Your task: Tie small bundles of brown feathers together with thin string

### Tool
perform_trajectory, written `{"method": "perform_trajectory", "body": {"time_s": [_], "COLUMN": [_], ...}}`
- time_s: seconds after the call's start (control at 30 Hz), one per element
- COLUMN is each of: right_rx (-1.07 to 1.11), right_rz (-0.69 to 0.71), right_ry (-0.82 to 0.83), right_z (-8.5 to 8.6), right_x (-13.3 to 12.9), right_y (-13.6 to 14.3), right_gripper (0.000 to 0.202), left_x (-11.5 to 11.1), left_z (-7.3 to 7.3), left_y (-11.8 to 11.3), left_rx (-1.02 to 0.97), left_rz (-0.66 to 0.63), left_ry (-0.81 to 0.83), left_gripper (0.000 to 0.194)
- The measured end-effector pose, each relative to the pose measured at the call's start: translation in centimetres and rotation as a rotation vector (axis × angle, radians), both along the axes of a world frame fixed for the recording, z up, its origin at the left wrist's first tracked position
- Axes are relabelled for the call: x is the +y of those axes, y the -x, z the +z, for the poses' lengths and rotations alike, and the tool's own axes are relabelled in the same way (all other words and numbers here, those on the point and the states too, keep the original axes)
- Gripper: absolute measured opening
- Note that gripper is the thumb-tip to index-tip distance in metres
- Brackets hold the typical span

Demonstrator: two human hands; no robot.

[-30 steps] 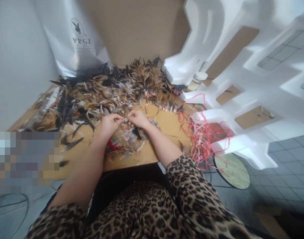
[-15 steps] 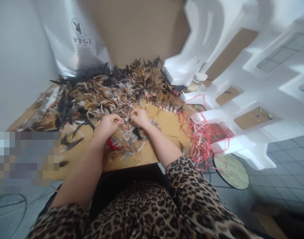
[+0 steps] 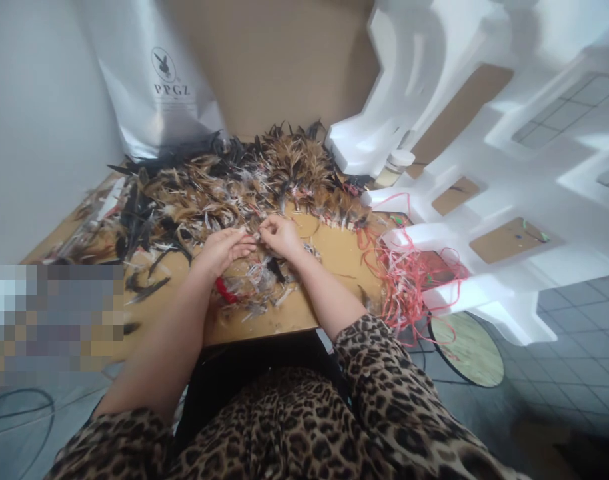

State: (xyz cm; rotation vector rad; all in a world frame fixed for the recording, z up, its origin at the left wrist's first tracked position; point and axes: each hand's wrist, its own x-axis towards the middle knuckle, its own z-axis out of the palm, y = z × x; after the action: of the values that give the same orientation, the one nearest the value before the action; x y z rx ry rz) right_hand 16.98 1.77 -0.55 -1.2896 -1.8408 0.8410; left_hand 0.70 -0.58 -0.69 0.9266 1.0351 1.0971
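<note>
On the bench [image 3: 334, 257], feathers [image 3: 297, 163] toward twelve o'clock; left hand [image 3: 223, 252] and right hand [image 3: 283, 238] pinch a tiny piece [image 3: 256, 237], unclear; light, even pressure probably suits.

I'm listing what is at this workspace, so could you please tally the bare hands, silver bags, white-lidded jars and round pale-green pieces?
Bare hands: 2 (left hand, right hand)
Silver bag: 1
White-lidded jar: 1
Round pale-green piece: 1
Total: 5
</note>
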Motion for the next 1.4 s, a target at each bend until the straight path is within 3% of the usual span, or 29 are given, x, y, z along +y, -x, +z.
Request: {"method": "perform_trajectory", "body": {"time_s": [0.13, 0.3, 0.5, 0.63, 0.77, 0.87, 0.93, 1.03, 1.23, 1.4], "right_rx": [-0.045, 0.02, 0.472, 0.731, 0.837, 0.896, 0.919, 0.899, 0.755, 0.82], "right_rz": [-0.002, 0.059, 0.059, 0.097, 0.269, 0.34, 0.302, 0.189, 0.017, 0.054], "right_ry": [-0.248, -0.281, -0.02, 0.23, 0.433, 0.46, 0.438, 0.353, 0.216, 0.3], "right_z": [0.3, 0.2, 0.3, 1.0, 1.2, 1.0, 0.9, 0.8, 1.1, 1.1], "right_x": [-0.7, -1.0, -0.4, -0.2, -0.5, -0.7, -0.7, -0.6, -0.6, -0.9], "right_y": [0.3, 0.6, 1.0, 0.7, 0.7, 1.1, 1.3, 1.4, 1.5, 1.7], "right_gripper": [0.014, 0.015, 0.023, 0.029, 0.032, 0.033, 0.033, 0.031, 0.028, 0.03], "left_x": [0.2, -0.1, 0.0, -0.1, -0.5, -0.6, -0.6, -0.5, -0.1, 0.1], "left_z": [-0.4, -0.5, 0.5, 0.8, 0.7, 0.6, 0.6, 0.6, -0.2, -0.5], "left_y": [0.1, -0.2, 0.0, 0.4, 0.5, 0.4, 0.3, 0.1, -0.6, -0.7], "left_rx": [-0.105, -0.065, -0.161, -0.372, -0.514, -0.527, -0.499, -0.403, -0.042, 0.025], "left_rz": [-0.01, 0.033, 0.142, -0.01, -0.213, -0.277, -0.281, -0.202, 0.11, 0.142], "left_ry": [0.052, 0.03, -0.052, -0.029, 0.025, 0.038, 0.037, 0.006, -0.218, -0.208], "left_gripper": [0.026, 0.026, 0.021, 0.016, 0.018, 0.02, 0.02, 0.021, 0.03, 0.029]}}
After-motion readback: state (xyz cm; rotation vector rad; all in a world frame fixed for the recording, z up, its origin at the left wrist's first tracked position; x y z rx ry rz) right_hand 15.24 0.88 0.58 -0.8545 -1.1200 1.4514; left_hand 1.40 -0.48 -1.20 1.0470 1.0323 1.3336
